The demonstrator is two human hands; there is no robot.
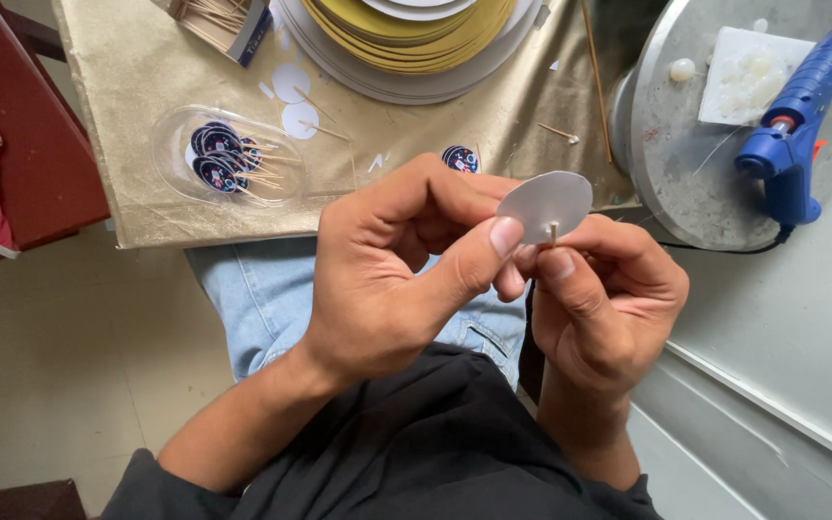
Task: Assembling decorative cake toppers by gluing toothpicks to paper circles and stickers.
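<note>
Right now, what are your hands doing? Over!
Left hand pinching white paper circle. Right hand pressing toothpick against its back. Glue gun parked on round metal stand. Nothing blocking.

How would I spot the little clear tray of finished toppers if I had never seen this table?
Start at the gold cloth covering the table ahead of the person's knees. Near its left front edge lies a clear oval tray. It alone holds a heap of dark blue round toppers on thin wooden sticks; the white discs beside it are blank and loose.

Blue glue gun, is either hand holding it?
No, the blue glue gun lies on the round grey metal tray, apart from both hands.
</note>
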